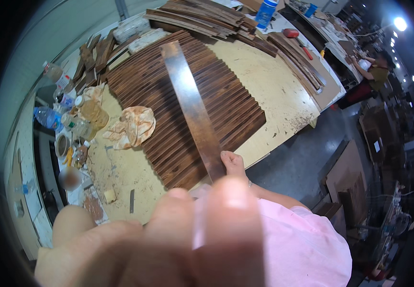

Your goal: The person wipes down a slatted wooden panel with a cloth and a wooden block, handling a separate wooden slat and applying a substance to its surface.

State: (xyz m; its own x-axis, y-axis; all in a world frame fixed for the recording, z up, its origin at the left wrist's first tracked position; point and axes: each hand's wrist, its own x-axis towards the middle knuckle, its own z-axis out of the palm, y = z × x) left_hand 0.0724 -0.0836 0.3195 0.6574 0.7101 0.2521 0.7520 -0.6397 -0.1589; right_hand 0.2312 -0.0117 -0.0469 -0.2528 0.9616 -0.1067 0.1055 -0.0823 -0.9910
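Observation:
My right hand (234,164) is closed around the near end of a long, flat brown wooden strip (190,95), its surface shiny with reflected light. The strip slants up and away over a panel of dark ribbed wooden slats (235,103) lying on the table. Very close to the camera, my left hand (154,244) fills the lower part of the picture, blurred. Its fingers are apart, and nothing shows in them. A stained, crumpled cloth (137,125) rests at the panel's left edge.
Bottles (75,126) and jars line the table's left side. Stacks of dark wooden strips (192,19) lie at the back. A blue canister (266,13) and a red-handled tool (306,51) are at the far right. Another person (377,74) stands beyond the table.

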